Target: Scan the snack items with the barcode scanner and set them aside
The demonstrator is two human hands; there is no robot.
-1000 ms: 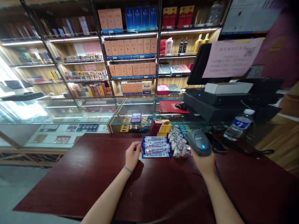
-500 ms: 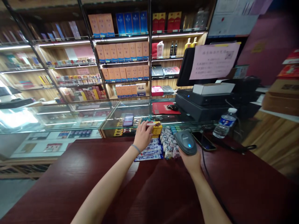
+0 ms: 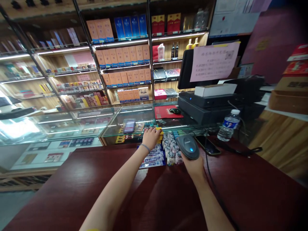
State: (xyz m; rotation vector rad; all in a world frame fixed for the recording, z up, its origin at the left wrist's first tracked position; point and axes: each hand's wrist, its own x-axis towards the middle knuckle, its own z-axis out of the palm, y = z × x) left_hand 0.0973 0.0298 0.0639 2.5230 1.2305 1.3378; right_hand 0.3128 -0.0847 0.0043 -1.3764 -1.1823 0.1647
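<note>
At the far left, a long glass display case with lit edges [image 3: 79, 121] runs behind the dark reddish-brown wooden table [image 3: 69, 179]. Long blue-and-white plastic packets [image 3: 153, 160] lie side by side flat on the table, partly covered by the left wrist, which wears a thin blue-grey band [image 3: 145, 147]. Just beyond them, the left hand [image 3: 150, 138] reaches forward palm down, its fingers slightly bent and a little apart, over the stack of flat yellow-and-brown boxes [image 3: 160, 137]. The stack lies directly under and just right of the fingers, near the display case; whether they grip a box or only rest on it, I cannot tell. Right of the stack, small clear round jars with silvery lids [image 3: 175, 149] stand in close rows, well within the space between the two hands. Next comes the dark grey barcode scanner with a glowing blue light [image 3: 188, 146], held from below by the right hand [image 3: 194, 165], which is closed around its handle. A black smartphone [image 3: 207, 145] lies just right of the scanner, and a clear plastic water bottle with a blue label [image 3: 228, 125] stands upright farther right.
</note>
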